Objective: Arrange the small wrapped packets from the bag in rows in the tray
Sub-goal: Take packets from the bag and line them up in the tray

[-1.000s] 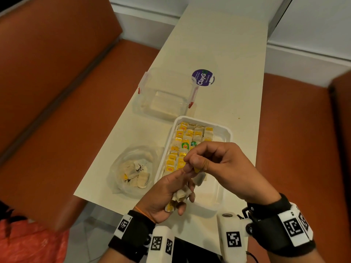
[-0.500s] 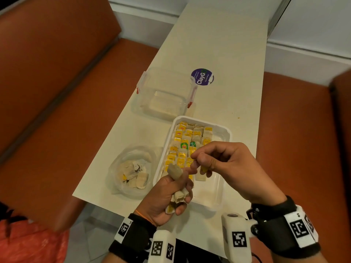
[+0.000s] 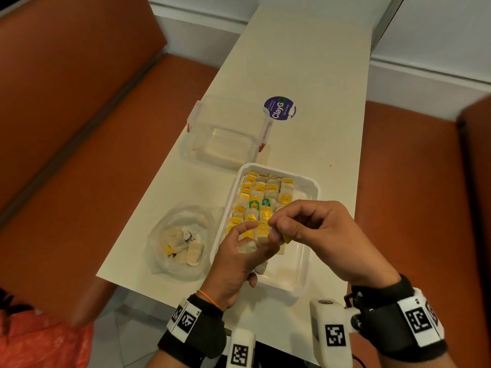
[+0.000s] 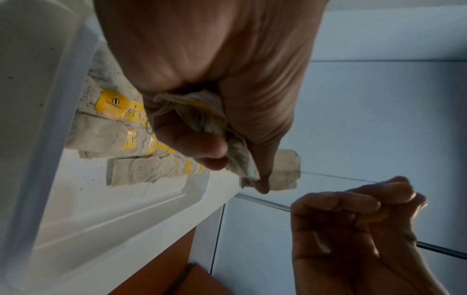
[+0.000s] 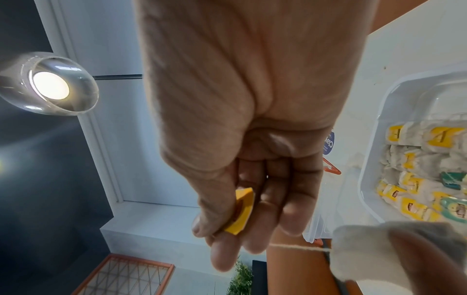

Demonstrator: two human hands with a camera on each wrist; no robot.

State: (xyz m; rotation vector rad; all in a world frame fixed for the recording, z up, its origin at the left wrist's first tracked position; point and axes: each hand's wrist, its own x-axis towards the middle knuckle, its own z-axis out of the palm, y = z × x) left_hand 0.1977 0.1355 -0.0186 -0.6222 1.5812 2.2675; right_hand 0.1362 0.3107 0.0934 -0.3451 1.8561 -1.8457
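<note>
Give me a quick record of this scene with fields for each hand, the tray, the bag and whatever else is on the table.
left hand: grips several packets above the tray
right hand: pinches a yellow tag; a string runs from it to a packet in the left hand
tray: white, rows of packets fill the far end, near end bare
bag: clear plastic, left of tray, packets remain inside
clear container: beyond the tray, lidless
round sticker: purple, on the table

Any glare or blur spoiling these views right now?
Right wrist view: a ceiling lamp flares at upper left, and the left hand's packet is soft in the foreground. Left wrist view: the right hand is motion-blurred. Head view: evenly lit, edges slightly bowed.
</note>
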